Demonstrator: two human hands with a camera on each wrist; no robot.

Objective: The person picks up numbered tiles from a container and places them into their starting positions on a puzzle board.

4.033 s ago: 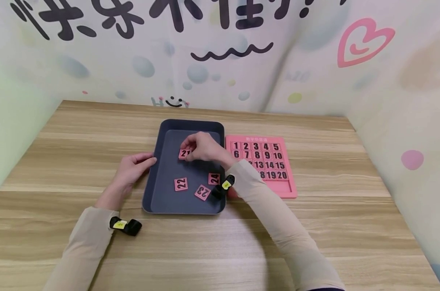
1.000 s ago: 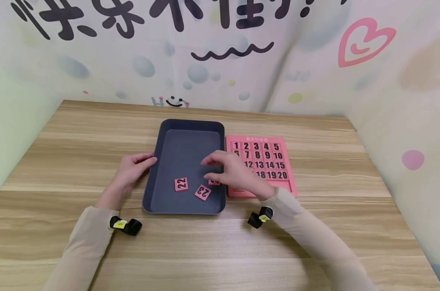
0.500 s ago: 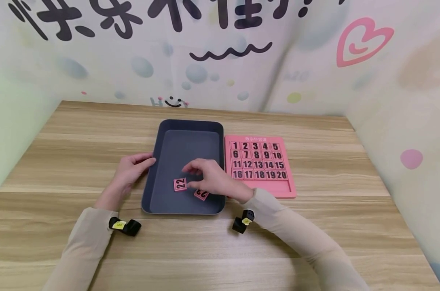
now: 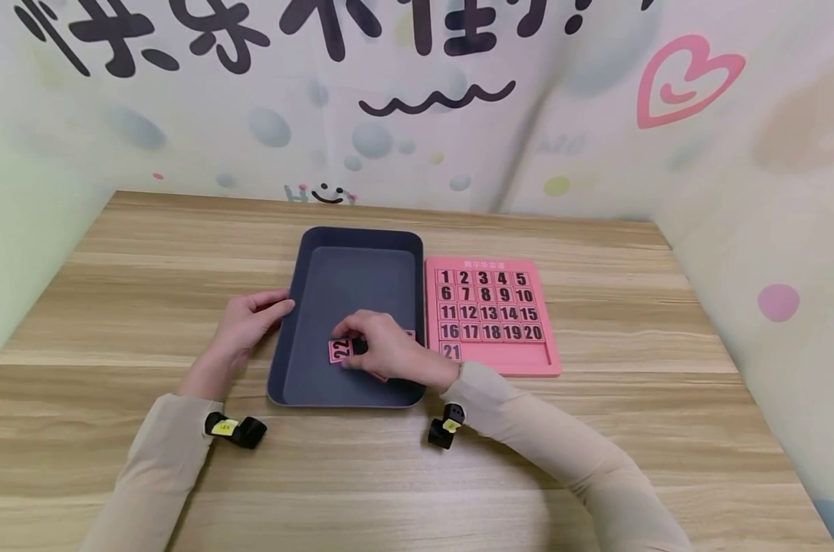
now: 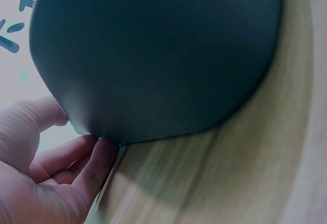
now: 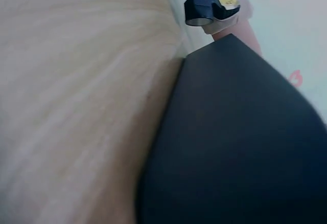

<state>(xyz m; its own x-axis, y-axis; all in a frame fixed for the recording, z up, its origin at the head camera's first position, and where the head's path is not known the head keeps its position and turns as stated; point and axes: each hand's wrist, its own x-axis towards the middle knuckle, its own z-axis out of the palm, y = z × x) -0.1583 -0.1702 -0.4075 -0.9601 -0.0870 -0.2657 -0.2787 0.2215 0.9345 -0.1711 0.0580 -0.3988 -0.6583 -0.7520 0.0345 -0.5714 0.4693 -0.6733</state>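
In the head view my left hand (image 4: 247, 326) grips the left side of a dark grey tray (image 4: 351, 280). The left wrist view shows thumb and fingers pinching the tray's wall (image 5: 153, 81). My right hand (image 4: 392, 349) reaches into the tray and pinches a pink number tile, 22 (image 4: 339, 351), between thumb and fingertips. Beneath that hand, edges of two other tiles peek out, most of them hidden. Right beside the tray lies a pink number puzzle board (image 4: 507, 356), with rows 1 to 20 filled and tile 21 (image 4: 451, 352) at the left of its bottom row.
A wooden table (image 4: 334, 475) carries everything, its back edge against a printed wall cloth (image 4: 203, 138). Black wrist cameras sit on both cuffs, the right one (image 4: 444, 426) in front of the tray. The tray's raised walls surround the tiles.
Tile 21, earlier in my right hand over the tray, now sits in the board. My right hand has moved left from the board to tile 22. The left hand stays on the tray.
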